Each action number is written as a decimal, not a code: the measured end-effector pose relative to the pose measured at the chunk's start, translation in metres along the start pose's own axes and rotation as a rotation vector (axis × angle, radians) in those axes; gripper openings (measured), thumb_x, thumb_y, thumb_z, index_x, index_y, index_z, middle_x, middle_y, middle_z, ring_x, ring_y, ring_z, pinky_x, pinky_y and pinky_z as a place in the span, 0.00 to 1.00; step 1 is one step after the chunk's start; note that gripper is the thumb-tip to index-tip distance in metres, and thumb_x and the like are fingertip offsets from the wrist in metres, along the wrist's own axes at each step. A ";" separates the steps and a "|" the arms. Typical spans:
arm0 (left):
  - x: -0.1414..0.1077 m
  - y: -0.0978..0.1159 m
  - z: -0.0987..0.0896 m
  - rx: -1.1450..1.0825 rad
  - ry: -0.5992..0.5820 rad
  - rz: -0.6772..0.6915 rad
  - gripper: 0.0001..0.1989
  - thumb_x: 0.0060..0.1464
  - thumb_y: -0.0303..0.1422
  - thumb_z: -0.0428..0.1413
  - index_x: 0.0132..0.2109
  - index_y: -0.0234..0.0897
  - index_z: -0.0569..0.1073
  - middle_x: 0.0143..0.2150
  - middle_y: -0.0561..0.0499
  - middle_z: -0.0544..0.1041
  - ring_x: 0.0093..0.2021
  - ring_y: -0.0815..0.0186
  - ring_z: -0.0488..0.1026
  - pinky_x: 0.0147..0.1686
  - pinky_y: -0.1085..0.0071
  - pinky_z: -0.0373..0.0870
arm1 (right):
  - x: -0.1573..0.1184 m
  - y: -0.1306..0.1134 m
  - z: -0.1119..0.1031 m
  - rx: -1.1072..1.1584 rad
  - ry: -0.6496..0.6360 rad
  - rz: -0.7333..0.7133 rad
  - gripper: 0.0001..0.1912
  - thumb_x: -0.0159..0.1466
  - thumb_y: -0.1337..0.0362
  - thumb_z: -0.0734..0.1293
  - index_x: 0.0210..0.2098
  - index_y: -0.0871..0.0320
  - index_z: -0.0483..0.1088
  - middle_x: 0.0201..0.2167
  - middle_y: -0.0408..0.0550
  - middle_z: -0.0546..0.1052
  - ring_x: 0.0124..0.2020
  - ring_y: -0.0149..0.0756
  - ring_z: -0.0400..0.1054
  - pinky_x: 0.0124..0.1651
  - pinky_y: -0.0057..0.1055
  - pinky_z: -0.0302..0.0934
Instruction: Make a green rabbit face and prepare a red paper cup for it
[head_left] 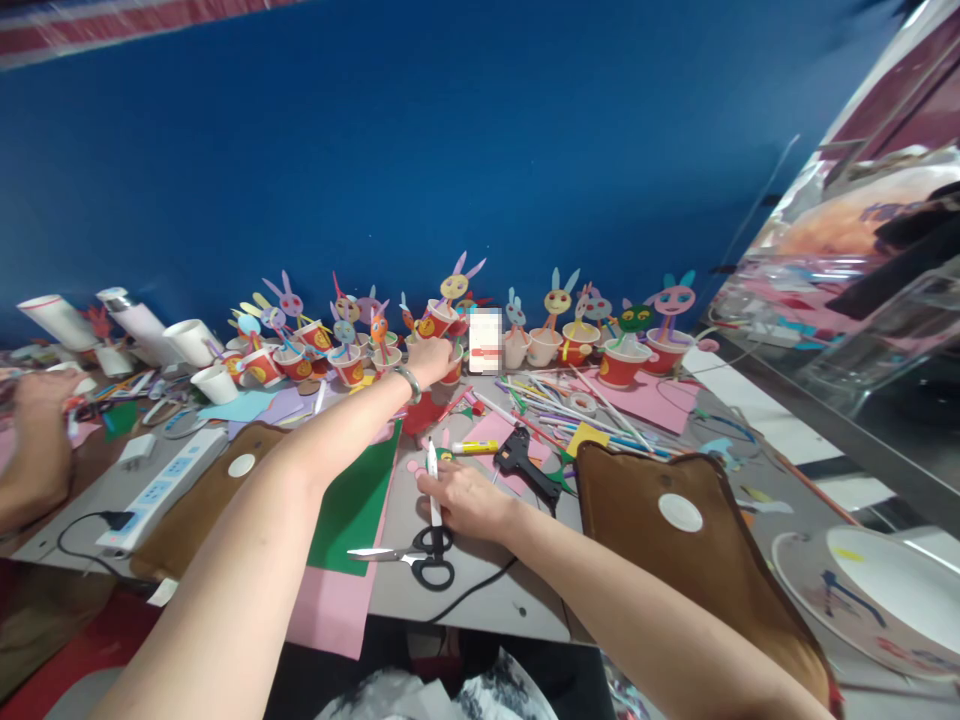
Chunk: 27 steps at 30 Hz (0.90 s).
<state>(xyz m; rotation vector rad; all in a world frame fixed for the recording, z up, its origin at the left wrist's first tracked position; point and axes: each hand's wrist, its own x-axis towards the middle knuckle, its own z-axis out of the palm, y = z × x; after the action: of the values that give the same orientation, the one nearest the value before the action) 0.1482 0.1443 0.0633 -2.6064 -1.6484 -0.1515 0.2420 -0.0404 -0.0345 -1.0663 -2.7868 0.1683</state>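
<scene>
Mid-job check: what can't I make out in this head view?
In the head view:
Left hand: its back hides some fingertips.
White rectangular screen: contents blurred by pixelation.
Yellow cylindrical tube: any lettering too small to read.
Large white round printed object: cut off by the right edge.

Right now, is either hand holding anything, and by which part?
The right hand holds a white pen near its middle. The left hand covers the lower part of a red cup; whether it grips is unclear.

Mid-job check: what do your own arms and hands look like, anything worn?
Arms show no sleeves; left hand and right hand are ungloved. A rounded, greyish, shiny bangle circles the left wrist; the right wrist shows none.
</scene>
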 end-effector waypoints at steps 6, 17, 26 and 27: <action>-0.003 -0.002 -0.004 -0.031 0.071 0.030 0.20 0.63 0.49 0.52 0.42 0.37 0.79 0.43 0.42 0.83 0.47 0.53 0.80 0.43 0.66 0.72 | 0.000 0.000 0.000 0.017 -0.021 0.007 0.19 0.72 0.62 0.61 0.58 0.65 0.68 0.40 0.59 0.78 0.45 0.44 0.70 0.48 0.35 0.62; 0.010 -0.021 -0.012 -0.003 0.197 -0.003 0.25 0.70 0.34 0.43 0.71 0.40 0.60 0.47 0.38 0.82 0.50 0.54 0.80 0.49 0.65 0.70 | 0.000 0.000 -0.001 0.033 -0.009 0.004 0.18 0.72 0.62 0.61 0.57 0.63 0.68 0.37 0.57 0.78 0.45 0.44 0.70 0.47 0.35 0.62; 0.018 -0.043 -0.019 -0.041 0.260 -0.084 0.21 0.69 0.36 0.43 0.63 0.38 0.69 0.51 0.39 0.81 0.52 0.52 0.79 0.50 0.64 0.71 | -0.001 0.001 0.002 0.056 0.002 0.009 0.19 0.70 0.64 0.62 0.59 0.63 0.67 0.40 0.57 0.78 0.46 0.43 0.70 0.49 0.36 0.62; 0.019 -0.046 -0.020 -0.049 0.273 -0.094 0.21 0.69 0.36 0.43 0.62 0.38 0.70 0.52 0.39 0.81 0.53 0.52 0.78 0.50 0.64 0.71 | -0.001 0.001 0.002 0.055 0.004 0.012 0.19 0.70 0.64 0.62 0.59 0.62 0.67 0.40 0.57 0.78 0.45 0.43 0.70 0.49 0.36 0.62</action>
<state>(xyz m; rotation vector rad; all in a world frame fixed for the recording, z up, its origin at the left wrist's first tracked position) 0.1140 0.1789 0.0847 -2.4090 -1.6866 -0.5328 0.2425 -0.0403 -0.0370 -1.0693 -2.7557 0.2416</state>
